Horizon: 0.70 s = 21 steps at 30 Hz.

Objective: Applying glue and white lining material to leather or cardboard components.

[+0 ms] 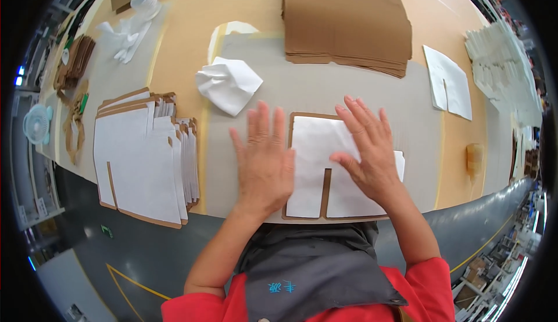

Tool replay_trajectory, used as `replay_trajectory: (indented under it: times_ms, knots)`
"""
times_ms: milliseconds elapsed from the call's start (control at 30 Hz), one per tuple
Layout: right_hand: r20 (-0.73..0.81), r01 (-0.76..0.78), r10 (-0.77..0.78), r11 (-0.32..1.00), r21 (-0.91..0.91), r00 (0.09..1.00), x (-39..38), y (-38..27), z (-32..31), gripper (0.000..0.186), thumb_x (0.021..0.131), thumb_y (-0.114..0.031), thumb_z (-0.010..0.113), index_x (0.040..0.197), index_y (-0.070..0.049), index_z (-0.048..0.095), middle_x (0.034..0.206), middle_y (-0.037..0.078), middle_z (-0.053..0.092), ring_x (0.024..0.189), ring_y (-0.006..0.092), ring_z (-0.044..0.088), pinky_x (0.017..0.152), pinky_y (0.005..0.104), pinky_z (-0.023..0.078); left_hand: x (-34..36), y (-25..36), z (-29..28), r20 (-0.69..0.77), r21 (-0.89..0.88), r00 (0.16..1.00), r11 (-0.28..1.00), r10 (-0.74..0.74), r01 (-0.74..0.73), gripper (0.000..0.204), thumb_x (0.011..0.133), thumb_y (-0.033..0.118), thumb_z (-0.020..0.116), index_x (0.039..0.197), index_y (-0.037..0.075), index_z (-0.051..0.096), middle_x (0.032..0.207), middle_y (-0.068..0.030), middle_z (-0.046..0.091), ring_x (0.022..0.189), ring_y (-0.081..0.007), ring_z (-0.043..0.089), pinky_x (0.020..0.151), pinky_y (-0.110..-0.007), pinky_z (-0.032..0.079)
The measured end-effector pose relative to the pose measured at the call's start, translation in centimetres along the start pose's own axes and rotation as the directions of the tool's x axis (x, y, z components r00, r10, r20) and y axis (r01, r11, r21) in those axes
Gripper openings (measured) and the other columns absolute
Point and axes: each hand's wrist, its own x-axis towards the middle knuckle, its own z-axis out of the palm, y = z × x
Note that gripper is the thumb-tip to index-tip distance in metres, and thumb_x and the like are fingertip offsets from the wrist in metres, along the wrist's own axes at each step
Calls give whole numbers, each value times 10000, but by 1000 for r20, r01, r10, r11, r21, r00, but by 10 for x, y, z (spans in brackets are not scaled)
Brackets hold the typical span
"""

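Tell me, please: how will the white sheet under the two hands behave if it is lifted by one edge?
The white sheet lies flat on a brown card under the left hand and right hand, so it looks thin and probably light. Lifted alone, it would likely bend and droop. Its slot cut suggests the two flaps may sag apart.

Both hands lie flat, fingers spread, on a white sheet (pixel 317 165) laid over a brown card (pixel 325 189) on the grey mat (pixel 349 89): left hand (pixel 264 162) at its left edge, right hand (pixel 367 147) on its upper right. Finished stack (pixel 142 159) lies left; crumpled cloth (pixel 228 83) and brown card pile (pixel 346 19) beyond.
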Motion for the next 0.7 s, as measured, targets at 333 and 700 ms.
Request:
replay_trajectory:
  times_ms: [333,700]
  knots:
    - [125,199,-197,980,-4,972,44,-9,32,129,828,-24,686,905,-10,583,856,112,542,799,258,584,694,361,524,-6,-21,-5,-126,-218,991,976,-54,25,532,970,148,536,1487,66,444,1617,-259,204,1504,-461,148,1151,-674,129]
    - [222,383,-354,918,-103,908,56,-6,31,132,783,12,679,877,-3,587,836,104,531,785,238,579,661,332,533,-5,-21,-8,-114,-299,990,953,-82,45,420,962,137,576,1378,79,580,1609,-252,238,1507,-444,164,1171,-630,132]
